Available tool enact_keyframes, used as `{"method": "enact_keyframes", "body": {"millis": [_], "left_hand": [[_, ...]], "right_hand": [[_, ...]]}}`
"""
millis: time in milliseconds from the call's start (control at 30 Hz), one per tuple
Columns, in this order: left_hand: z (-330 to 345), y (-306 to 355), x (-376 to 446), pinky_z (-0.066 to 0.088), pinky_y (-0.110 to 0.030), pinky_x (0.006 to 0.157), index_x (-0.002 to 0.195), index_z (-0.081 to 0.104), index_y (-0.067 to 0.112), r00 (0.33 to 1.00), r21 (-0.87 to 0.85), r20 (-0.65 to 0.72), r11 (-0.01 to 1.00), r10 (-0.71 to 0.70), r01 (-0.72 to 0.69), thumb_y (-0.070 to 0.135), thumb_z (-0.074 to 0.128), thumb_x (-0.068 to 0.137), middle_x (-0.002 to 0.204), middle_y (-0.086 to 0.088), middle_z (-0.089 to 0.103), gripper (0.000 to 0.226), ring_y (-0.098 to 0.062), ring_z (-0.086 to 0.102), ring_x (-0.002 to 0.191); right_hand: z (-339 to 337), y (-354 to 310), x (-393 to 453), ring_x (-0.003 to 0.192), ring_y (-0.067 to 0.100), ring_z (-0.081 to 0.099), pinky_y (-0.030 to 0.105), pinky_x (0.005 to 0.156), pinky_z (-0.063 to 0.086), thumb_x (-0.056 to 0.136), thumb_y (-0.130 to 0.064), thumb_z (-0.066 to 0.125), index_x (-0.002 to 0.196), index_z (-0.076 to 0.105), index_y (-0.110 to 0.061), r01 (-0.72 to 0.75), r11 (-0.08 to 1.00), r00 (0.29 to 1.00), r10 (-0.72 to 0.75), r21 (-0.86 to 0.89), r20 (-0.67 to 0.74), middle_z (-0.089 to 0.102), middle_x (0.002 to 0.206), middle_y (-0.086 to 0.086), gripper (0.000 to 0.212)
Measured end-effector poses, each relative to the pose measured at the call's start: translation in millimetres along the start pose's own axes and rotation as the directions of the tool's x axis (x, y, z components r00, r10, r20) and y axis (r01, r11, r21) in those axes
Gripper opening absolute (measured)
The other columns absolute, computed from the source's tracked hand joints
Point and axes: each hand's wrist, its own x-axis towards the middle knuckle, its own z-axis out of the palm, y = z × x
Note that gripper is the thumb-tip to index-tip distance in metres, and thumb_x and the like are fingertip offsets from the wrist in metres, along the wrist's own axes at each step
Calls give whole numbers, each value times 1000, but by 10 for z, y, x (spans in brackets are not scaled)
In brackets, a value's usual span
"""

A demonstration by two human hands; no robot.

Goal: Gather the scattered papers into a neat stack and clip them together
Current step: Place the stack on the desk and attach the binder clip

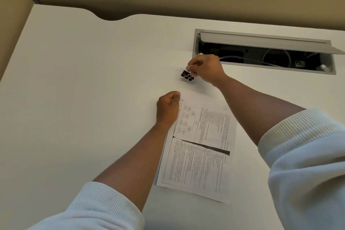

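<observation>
White desk (84, 80): left hand (168, 108) pinches the papers (201, 145), right hand (205, 67) fingers grip the binder clip (187, 75).

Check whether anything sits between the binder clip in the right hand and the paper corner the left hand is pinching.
Nothing visible does. The binder clip, held by the right hand, hangs just beyond the far corner of the paper stack that the left hand pinches. Only bare white desk shows in the gap between them.

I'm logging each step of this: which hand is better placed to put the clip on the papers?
The right hand: it already holds the black clip just beyond the papers' far corner, which the left hand is busy pinching in place.
</observation>
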Motion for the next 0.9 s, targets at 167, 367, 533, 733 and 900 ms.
{"method": "enact_keyframes", "body": {"millis": [167,367,533,733,900], "left_hand": [[-8,8,-11,40,-29,66,83,60,-6,1000,17,-7,1000,-15,15,39,46,95,73,-5,53,49,-16,47,69],[-11,60,-22,32,-29,63,73,49,-4,1000,50,-12,999,-17,18,26,49,100,67,-7,41,40,-16,36,65],[-4,106,-46,32,-28,62,77,50,-8,999,39,-20,998,-41,42,25,50,100,68,-8,39,41,-16,35,65],[4,104,-35,33,-29,60,81,56,-6,997,64,-32,995,-74,76,28,49,100,69,-9,47,40,-17,40,65],[22,124,-49,36,-28,60,83,59,-6,995,56,-45,994,-89,91,29,49,101,70,-10,50,41,-18,42,65]], "right_hand": [[-201,-16,-116,68,16,65,21,66,59,83,-2,72,98,71,5,-210,957,955,157,199,252,70,84,12,17],[-249,96,-253,67,14,66,26,64,60,84,-2,72,100,72,-1,-287,958,862,263,-12,433,72,83,8,16],[-208,166,-331,76,20,70,30,76,61,87,-5,69,101,72,0,-308,950,855,296,-42,426,72,94,16,15],[-238,102,-422,90,21,73,31,81,60,74,-36,82,106,70,-10,-307,949,829,306,-77,467,73,100,8,44],[-219,82,-514,88,12,67,16,67,57,64,-30,90,116,65,-17,-198,962,834,267,-189,484,62,111,2,59]]}}
